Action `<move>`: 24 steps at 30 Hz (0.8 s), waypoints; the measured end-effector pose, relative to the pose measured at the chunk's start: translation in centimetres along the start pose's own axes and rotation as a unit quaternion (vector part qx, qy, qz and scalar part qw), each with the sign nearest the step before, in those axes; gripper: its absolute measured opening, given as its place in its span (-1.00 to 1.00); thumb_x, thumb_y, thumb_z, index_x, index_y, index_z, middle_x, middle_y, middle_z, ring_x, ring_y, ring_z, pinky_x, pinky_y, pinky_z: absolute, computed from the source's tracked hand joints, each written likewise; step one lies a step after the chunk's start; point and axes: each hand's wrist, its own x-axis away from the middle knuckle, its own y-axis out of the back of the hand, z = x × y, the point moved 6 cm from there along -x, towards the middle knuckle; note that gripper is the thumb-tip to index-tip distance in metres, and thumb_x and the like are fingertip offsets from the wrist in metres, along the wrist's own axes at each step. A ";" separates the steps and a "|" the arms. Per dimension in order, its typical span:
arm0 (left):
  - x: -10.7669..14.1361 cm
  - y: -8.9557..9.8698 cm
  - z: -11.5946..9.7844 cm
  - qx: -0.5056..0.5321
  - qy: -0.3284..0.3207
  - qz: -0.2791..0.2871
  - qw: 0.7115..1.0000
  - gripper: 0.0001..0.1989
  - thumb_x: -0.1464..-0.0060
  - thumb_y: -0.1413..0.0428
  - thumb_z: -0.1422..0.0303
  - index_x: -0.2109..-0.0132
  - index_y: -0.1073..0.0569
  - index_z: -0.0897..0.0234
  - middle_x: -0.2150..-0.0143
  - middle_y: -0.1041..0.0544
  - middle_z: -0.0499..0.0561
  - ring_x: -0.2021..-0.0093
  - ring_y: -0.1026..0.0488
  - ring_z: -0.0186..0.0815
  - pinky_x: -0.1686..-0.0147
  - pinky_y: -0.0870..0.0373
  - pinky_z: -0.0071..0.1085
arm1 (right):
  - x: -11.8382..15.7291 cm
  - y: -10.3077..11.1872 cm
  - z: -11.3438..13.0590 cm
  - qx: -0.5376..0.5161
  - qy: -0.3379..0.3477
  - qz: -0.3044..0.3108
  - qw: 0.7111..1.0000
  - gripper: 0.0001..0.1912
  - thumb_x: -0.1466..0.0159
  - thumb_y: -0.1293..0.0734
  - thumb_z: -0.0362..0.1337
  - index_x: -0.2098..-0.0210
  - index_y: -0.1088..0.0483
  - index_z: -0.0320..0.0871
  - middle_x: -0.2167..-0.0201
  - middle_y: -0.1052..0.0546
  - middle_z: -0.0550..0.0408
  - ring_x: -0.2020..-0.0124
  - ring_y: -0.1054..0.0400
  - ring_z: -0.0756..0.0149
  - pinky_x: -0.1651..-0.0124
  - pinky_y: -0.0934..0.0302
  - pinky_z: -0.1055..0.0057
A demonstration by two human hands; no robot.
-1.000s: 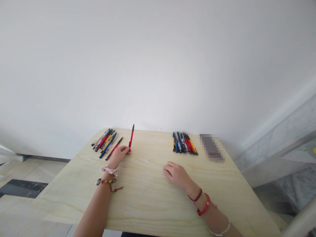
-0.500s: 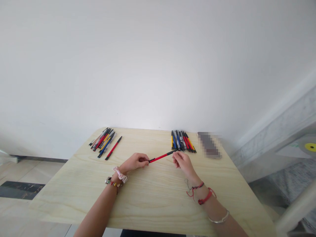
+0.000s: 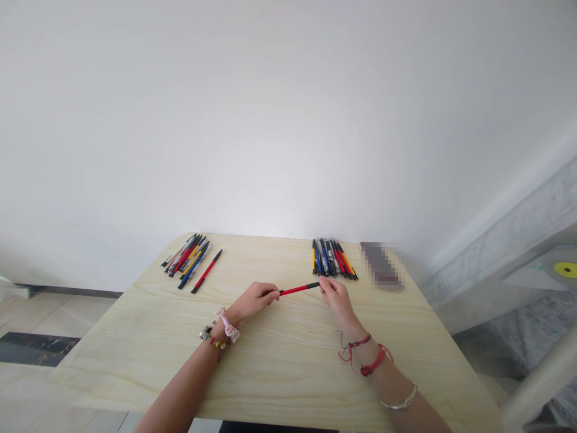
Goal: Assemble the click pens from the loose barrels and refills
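Note:
A red pen with black ends spans the space between my two hands, tilted slightly up to the right. My left hand pinches its clip end. The fingers of my right hand are closed on the black tip end. Beyond my left hand, another red pen lies by itself on the wooden table, beside a loose pile of red, blue, yellow and clear pens. Past my right hand lies a tighter row of mixed pens.
A blurred-out flat object lies at the table's back right. The white wall rises along the back edge. To the right of the table are a yellow-centred disc and a pale rail.
My right hand has closed on the pen's tip end. My left hand has shifted slightly right, and the pen lies closer to level. The pens on the table look unmoved.

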 end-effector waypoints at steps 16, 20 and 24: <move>0.1 -0.9 -1.2 0.076 0.016 -0.034 0.996 -0.66 -0.02 0.12 0.15 0.50 -0.30 0.33 0.69 -0.21 -0.13 0.62 -0.14 -0.46 0.56 -0.07 -0.51 | 0.3 0.2 1.3 -0.048 0.015 0.030 0.998 -0.52 -0.10 -0.12 0.09 0.72 0.04 -0.11 0.84 0.04 0.34 0.79 0.18 0.57 0.70 0.32 0.51; 0.2 -0.7 -2.4 -0.105 -0.058 -0.125 0.985 -0.71 -0.06 0.15 0.24 0.43 -0.35 0.30 0.53 -0.34 -0.03 0.48 -0.24 -0.38 0.44 -0.12 -0.48 | 0.2 -0.2 0.4 -0.105 -0.054 0.005 0.993 -0.49 -0.05 -0.14 0.13 0.73 0.12 -0.09 0.82 0.13 0.37 0.79 0.28 0.60 0.72 0.40 0.52; 0.2 -1.2 -2.8 -0.111 -0.045 -0.129 0.984 -0.71 -0.07 0.17 0.26 0.46 -0.33 0.29 0.53 -0.34 -0.02 0.47 -0.25 -0.37 0.44 -0.13 -0.47 | 0.4 -0.1 0.5 -0.126 -0.051 -0.022 0.990 -0.47 0.00 -0.20 0.11 0.70 0.18 -0.08 0.78 0.17 0.38 0.77 0.30 0.60 0.73 0.40 0.53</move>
